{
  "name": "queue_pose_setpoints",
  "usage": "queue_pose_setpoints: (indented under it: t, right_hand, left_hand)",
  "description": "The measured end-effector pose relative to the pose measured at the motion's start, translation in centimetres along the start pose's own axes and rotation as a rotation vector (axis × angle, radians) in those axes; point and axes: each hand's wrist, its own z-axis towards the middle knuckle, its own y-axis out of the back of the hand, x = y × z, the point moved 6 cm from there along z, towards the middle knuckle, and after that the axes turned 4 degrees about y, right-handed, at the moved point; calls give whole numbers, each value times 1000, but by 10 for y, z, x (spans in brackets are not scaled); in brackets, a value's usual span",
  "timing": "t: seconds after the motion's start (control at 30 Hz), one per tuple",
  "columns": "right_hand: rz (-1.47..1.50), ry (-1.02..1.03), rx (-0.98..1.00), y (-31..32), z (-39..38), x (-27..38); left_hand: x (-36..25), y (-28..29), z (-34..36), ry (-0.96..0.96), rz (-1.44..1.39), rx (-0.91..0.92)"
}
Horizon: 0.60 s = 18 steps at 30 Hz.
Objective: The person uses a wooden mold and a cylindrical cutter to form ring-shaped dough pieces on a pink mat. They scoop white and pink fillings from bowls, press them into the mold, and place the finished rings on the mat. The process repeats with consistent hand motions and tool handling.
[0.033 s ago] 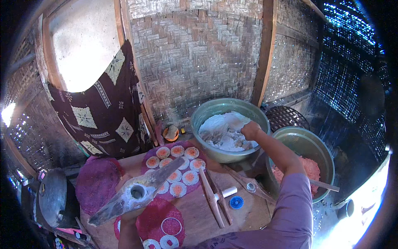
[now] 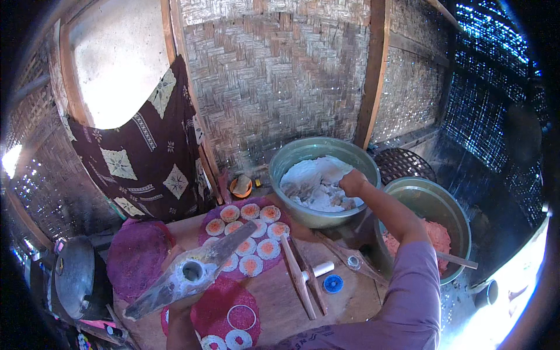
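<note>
In my left hand [image 2: 182,303] is a long wooden press [image 2: 219,247] with a round metal tube [image 2: 192,270] through its middle. White paste coats the wood around the tube, and the press hides most of that hand. My right hand [image 2: 353,184] reaches into a large green basin [image 2: 283,205], its fingers curled into crumbly white dough [image 2: 309,174]; the fingertips are hidden. Beyond the press, a purple woven mat [image 2: 211,220] carries several white rounds [image 2: 268,249] with orange centres. Nearer me, a pink-red mat [image 2: 213,303] holds white rings [image 2: 238,339] and a thin ring outline [image 2: 241,317].
Right of the mats lie a two-armed wooden piece with a white cylinder [image 2: 322,269], a blue plastic disc [image 2: 333,284] and another wooden press part [image 2: 350,256]. A second green basin [image 2: 465,224] contains pink dough [image 2: 438,238] and a stick. A dark lidded pot [image 2: 74,277] stands left.
</note>
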Motion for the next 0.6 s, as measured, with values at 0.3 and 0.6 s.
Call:
queue_pose_setpoints:
  t: [0.3,0.6]
  right_hand:
    - [116,14,42,26,-33,19]
    - [792,61,-92,181,-158,-17]
  left_hand:
    - [-18,-8,13,-72,-9,12]
    - [-68,20,41,-282,12,-42]
